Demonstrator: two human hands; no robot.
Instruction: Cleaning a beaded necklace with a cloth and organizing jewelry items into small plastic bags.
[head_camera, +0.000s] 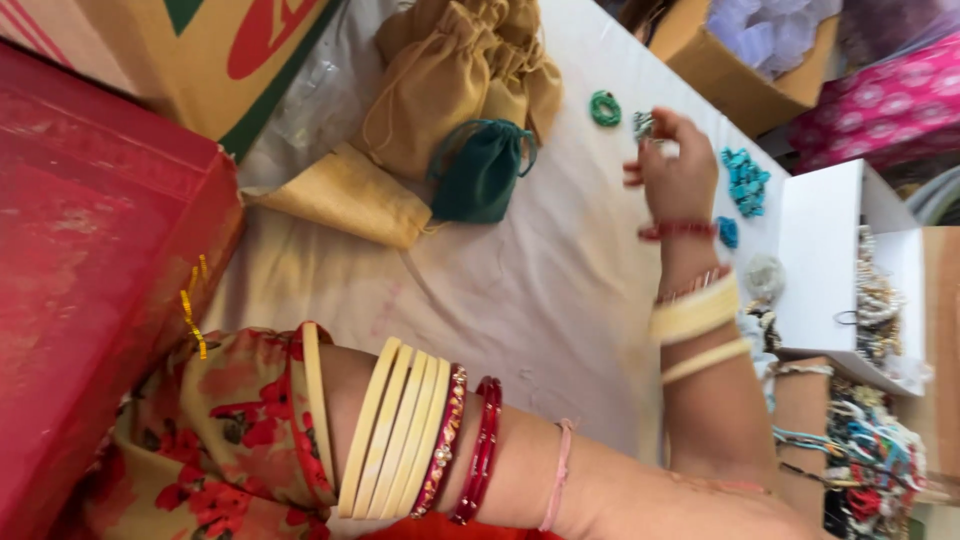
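Pinching small beaded bracelet, right hand.

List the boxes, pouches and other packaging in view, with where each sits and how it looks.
Cardboard carton: top left, tan with red and green print.
Red box: left edge, large, worn red surface.
Tan drawstring pouches: top centre on the white cloth, bunched together.
Green drawstring pouch: just below the tan ones.
Flat tan pouch: left of the green one.
Open cardboard box: top right, pale contents.
White boxes: right edge, holding jewellery.
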